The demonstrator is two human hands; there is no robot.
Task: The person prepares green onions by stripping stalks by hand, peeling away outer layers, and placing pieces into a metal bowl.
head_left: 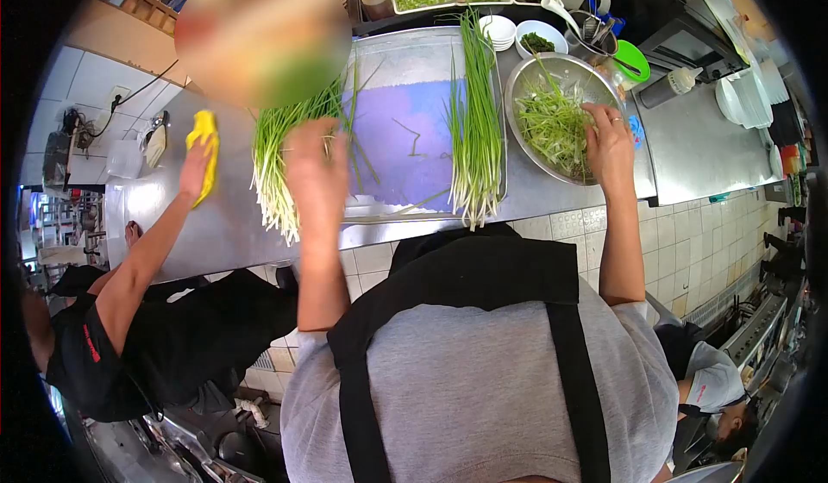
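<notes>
Nearest: white ends (278, 214) of left scallion bunch (272, 159), centre-left; likely light, firmest there, so best hold; green tops (321, 103) probably limp, bruise easily. Left hand (319, 164) is over it, blurred; can't tell grip. Right hand (611, 142), right of centre, bends fingers at shredded greens (550, 125) in metal bowl (580, 71); can't tell if pinching.

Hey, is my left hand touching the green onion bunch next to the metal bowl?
Apart. In the head view, a wide stretch of purple surface shows between the left hand and that green onion bunch.
</notes>
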